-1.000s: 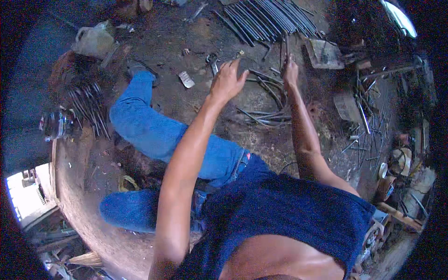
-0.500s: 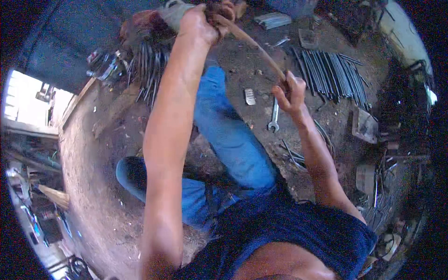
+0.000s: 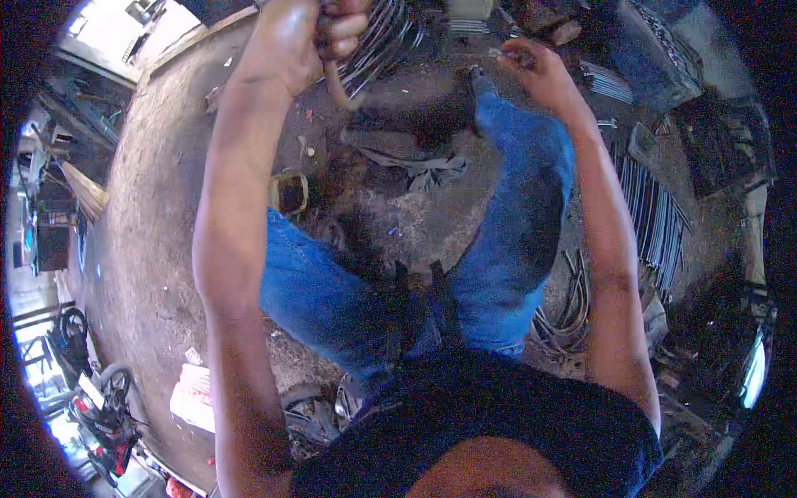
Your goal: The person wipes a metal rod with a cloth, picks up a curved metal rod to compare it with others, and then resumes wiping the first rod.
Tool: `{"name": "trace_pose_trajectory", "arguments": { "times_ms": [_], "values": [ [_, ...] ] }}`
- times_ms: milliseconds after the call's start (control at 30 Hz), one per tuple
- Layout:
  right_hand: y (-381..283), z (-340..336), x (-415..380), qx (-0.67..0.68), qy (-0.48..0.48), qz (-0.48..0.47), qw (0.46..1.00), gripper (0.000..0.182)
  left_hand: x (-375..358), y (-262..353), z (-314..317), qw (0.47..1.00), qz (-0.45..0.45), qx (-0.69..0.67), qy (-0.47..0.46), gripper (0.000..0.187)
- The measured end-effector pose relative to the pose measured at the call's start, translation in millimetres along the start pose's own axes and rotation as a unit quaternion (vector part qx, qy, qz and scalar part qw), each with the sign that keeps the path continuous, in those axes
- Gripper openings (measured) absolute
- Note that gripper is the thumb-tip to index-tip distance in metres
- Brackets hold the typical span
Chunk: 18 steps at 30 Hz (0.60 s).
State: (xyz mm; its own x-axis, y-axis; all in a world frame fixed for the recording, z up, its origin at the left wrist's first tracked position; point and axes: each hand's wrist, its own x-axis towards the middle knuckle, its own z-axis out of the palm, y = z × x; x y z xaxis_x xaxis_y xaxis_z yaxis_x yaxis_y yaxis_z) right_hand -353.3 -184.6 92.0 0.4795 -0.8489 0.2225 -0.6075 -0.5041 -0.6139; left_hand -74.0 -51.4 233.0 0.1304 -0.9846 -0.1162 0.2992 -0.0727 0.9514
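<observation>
The person sits on a dirt floor (image 3: 158,249) with both legs in blue jeans (image 3: 515,224) stretched out toward the far side, both arms raised. The left hand (image 3: 303,37) is up at the far left, its fingers curled tight into a fist around the end of a thin brown rod (image 3: 336,87), which curves down out of the fist; how far the rod runs beyond the hand cannot be told. The right hand (image 3: 535,66) is at the far right, just above the right knee, with fingers pinched narrow on something small and dark; what it is cannot be made out. Between the 2 hands, on the floor at the far side, lies a crumpled grey rag (image 3: 419,170). Behind the left hand a bunch of curved metal rods (image 3: 382,41) fans out. To the right of the right leg lies a row of straight dark metal bars (image 3: 656,216), and nearer, by the right hip, a coil of wire (image 3: 569,307). A small square tin (image 3: 290,192) sits beside the left knee. A white block (image 3: 193,398) lies near left, close to a wheel (image 3: 112,390).
</observation>
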Motion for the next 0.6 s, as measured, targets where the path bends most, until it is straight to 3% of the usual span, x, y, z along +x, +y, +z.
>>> {"name": "trace_pose_trajectory", "arguments": {
  "times_ms": [33, 100, 133, 167, 233, 267, 300, 333, 433, 500, 567, 600],
  "values": [
    [8, 14, 10, 0.001, -0.010, -0.002, 1.000, 0.037, 4, -15, -17, 1.000, -0.004, -0.004, 0.009, 0.030],
    [25, 43, 26, 0.166, -0.194, -0.008, 0.967, 0.035, 15, -58, -55, 0.988, -0.054, 0.145, 0.007, 0.035],
    [41, 65, 38, 0.166, -0.202, -0.007, 0.965, 0.035, 5, -63, -58, 0.986, -0.069, 0.145, 0.050, 0.034],
    [59, 90, 49, -0.003, -0.155, -0.262, 0.953, 0.033, 8, -71, -70, 0.986, -0.074, 0.141, 0.053, 0.034],
    [58, 113, 53, -0.165, -0.104, -0.491, 0.849, 0.032, 12, -92, -104, 0.983, -0.088, 0.136, 0.088, 0.043],
    [52, 127, 57, -0.032, -0.278, -0.213, 0.936, 0.032, 14, -100, -120, 0.981, -0.068, 0.138, 0.120, 0.042],
    [41, 141, 59, 0.098, -0.418, 0.094, 0.898, 0.031, 10, -99, -130, 0.980, -0.077, 0.128, 0.128, 0.042],
    [40, 159, 61, 0.094, -0.431, 0.093, 0.893, 0.031, 8, -91, -137, 0.977, -0.076, 0.133, 0.149, 0.036],
    [45, 218, 61, 0.106, -0.381, 0.148, 0.907, 0.032, 10, -92, -183, 0.955, -0.115, 0.139, 0.238, 0.041],
    [53, 260, 59, 0.116, -0.334, 0.219, 0.910, 0.030, 6, -89, -198, 0.975, -0.053, 0.107, 0.185, 0.046],
    [68, 306, 61, 0.121, -0.370, 0.220, 0.894, 0.027, 0, -71, -188, 0.979, -0.067, 0.088, 0.170, 0.036],
    [79, 336, 59, 0.082, -0.354, 0.179, 0.914, 0.027, -2, -61, -177, 0.983, -0.077, 0.072, 0.148, 0.030]
  ]
}}
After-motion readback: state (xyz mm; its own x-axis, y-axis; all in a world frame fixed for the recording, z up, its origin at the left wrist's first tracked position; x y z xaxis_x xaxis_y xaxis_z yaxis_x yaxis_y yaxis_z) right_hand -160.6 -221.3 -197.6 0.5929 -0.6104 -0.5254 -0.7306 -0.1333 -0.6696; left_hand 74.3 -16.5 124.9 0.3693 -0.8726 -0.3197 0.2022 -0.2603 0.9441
